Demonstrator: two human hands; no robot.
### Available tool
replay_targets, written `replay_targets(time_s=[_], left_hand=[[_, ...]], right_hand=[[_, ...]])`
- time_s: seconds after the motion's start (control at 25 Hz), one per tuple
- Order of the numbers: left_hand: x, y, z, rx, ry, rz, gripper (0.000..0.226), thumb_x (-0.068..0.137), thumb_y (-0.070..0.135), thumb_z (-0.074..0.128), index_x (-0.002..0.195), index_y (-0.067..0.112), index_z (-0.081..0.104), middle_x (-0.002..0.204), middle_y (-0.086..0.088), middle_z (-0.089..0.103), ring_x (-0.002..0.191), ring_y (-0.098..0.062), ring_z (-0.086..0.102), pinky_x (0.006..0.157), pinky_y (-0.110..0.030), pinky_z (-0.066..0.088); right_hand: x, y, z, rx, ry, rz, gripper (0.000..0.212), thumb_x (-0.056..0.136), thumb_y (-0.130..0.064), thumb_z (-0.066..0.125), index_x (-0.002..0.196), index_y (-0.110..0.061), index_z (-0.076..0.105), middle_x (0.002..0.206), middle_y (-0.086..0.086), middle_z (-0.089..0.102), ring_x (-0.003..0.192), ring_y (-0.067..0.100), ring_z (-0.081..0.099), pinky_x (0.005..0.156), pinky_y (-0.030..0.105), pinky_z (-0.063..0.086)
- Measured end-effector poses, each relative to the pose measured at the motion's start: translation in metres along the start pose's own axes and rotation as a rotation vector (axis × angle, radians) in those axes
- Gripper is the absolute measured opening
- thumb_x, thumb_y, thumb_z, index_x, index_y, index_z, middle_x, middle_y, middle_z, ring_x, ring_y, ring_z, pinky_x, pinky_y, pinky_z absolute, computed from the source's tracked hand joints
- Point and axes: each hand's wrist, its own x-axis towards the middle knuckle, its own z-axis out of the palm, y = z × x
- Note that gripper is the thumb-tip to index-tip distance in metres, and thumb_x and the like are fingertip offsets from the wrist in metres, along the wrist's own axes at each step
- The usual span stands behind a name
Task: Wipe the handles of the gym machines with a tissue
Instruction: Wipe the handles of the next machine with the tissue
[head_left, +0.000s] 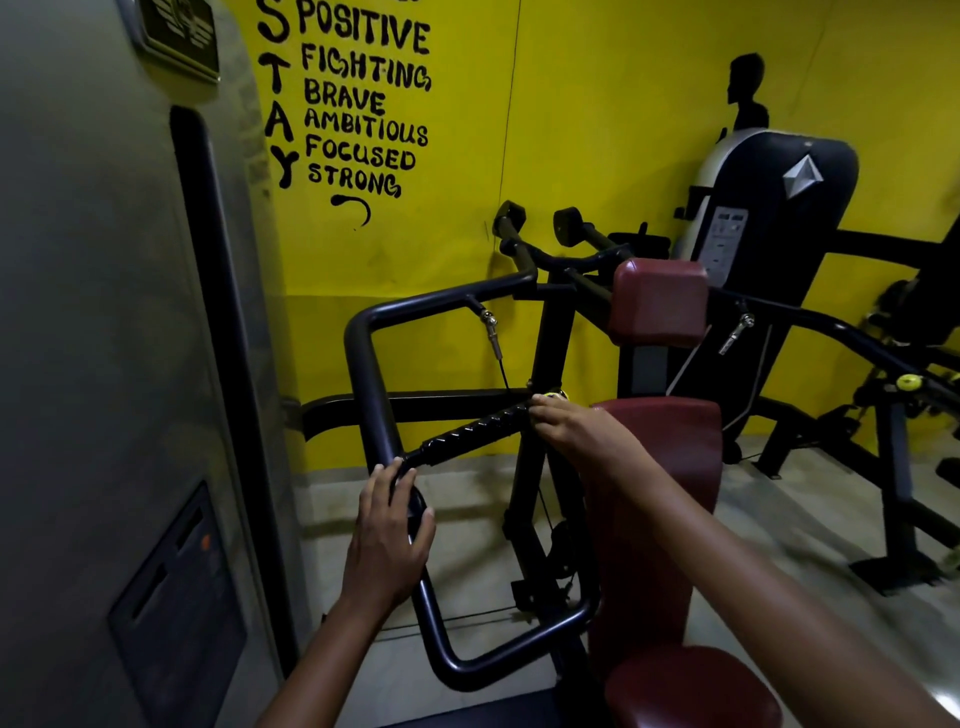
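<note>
Left hand (387, 540) grips frame bar (371, 395); right hand (571, 428) seemingly clasps ribbed handle (472, 428); yellow wall (597, 104)

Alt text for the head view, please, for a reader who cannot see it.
A person's left hand grips a gym machine's black frame bar while the right hand holds the far end of its ribbed handle. No tissue is visible; maroon pads and a yellow wall lie behind.
</note>
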Motion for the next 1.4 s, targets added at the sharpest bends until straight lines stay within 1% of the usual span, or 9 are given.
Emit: replay_targets(time_s=[0.2,0.4,0.52,0.64,0.8,0.96,1.08,1.28,1.4], left_hand=[[0.000,-0.001,0.000,0.007,-0.006,-0.001,0.066,0.086,0.051,0.029,0.139,0.014,0.045,0.150,-0.001,0.032,0.143,-0.019,0.018,0.111,-0.031,0.021],[0.000,0.000,0.000,-0.001,0.003,-0.004,0.066,0.086,0.051,0.030,0.139,0.014,0.045,0.149,-0.002,0.034,0.142,-0.019,0.020,0.111,-0.031,0.021],[0.000,-0.001,0.000,0.006,0.004,0.000,0.066,0.086,0.051,0.029,0.139,0.015,0.045,0.149,-0.001,0.033,0.142,-0.018,0.018,0.110,-0.029,0.021],[0.000,-0.001,0.001,-0.002,0.005,-0.003,0.066,0.086,0.051,0.030,0.138,0.015,0.046,0.149,-0.001,0.033,0.142,-0.019,0.019,0.110,-0.030,0.022],[0.001,-0.001,0.001,-0.016,0.011,0.000,0.064,0.087,0.049,0.033,0.136,0.012,0.048,0.147,-0.003,0.036,0.140,-0.022,0.024,0.112,-0.039,0.029],[0.000,-0.002,0.002,-0.010,0.003,0.002,0.064,0.087,0.050,0.032,0.138,0.013,0.046,0.149,-0.001,0.033,0.142,-0.018,0.020,0.112,-0.030,0.021],[0.000,-0.002,0.002,-0.012,0.001,0.000,0.066,0.087,0.051,0.030,0.140,0.014,0.045,0.150,0.000,0.032,0.143,-0.017,0.017,0.112,-0.028,0.017],[0.000,-0.001,0.001,0.002,0.001,0.002,0.066,0.087,0.051,0.030,0.139,0.014,0.045,0.150,-0.001,0.033,0.142,-0.017,0.018,0.112,-0.028,0.017],[0.001,-0.001,0.002,0.008,-0.001,-0.001,0.066,0.087,0.051,0.030,0.139,0.014,0.045,0.150,0.000,0.032,0.143,-0.017,0.017,0.112,-0.029,0.017]], right_hand=[[-0.037,-0.016,0.023,-0.123,0.086,-0.252,0.035,0.082,-0.013,0.041,0.077,-0.011,0.075,0.096,0.008,0.071,0.106,0.023,0.065,0.096,0.036,0.047],[-0.076,-0.030,0.024,-0.081,0.126,-0.317,0.030,0.090,-0.010,0.044,0.093,-0.011,0.073,0.112,0.007,0.066,0.122,0.021,0.054,0.103,0.036,0.044],[-0.074,-0.025,0.013,0.154,0.329,-0.062,0.029,0.087,-0.001,0.048,0.106,-0.003,0.070,0.123,0.014,0.062,0.122,0.023,0.053,0.105,0.032,0.042],[-0.041,-0.012,0.000,0.521,0.470,0.510,0.040,0.079,0.016,0.058,0.111,-0.005,0.068,0.120,0.012,0.064,0.117,0.021,0.059,0.099,0.024,0.045],[0.001,0.001,0.014,1.028,0.372,1.125,0.026,0.085,-0.002,0.060,0.107,-0.009,0.071,0.104,0.007,0.072,0.099,0.019,0.066,0.091,0.028,0.050],[0.017,0.004,0.016,1.675,0.404,1.317,0.024,0.086,-0.006,0.047,0.077,0.003,0.068,0.061,0.007,0.066,0.055,0.018,0.059,0.061,0.030,0.044],[0.011,-0.001,0.000,2.019,0.264,1.192,0.052,0.098,-0.030,0.030,0.077,0.005,0.061,0.065,0.018,0.065,0.052,0.022,0.059,0.054,0.027,0.045],[-0.004,-0.001,0.016,1.905,-0.083,1.166,0.076,0.097,-0.058,0.018,0.089,0.003,0.062,0.078,0.020,0.062,0.068,0.028,0.060,0.068,0.031,0.049],[-0.008,0.002,0.009,1.646,-0.183,1.288,0.054,0.097,-0.048,0.038,0.086,-0.003,0.065,0.070,0.010,0.067,0.070,0.024,0.061,0.070,0.035,0.047]])
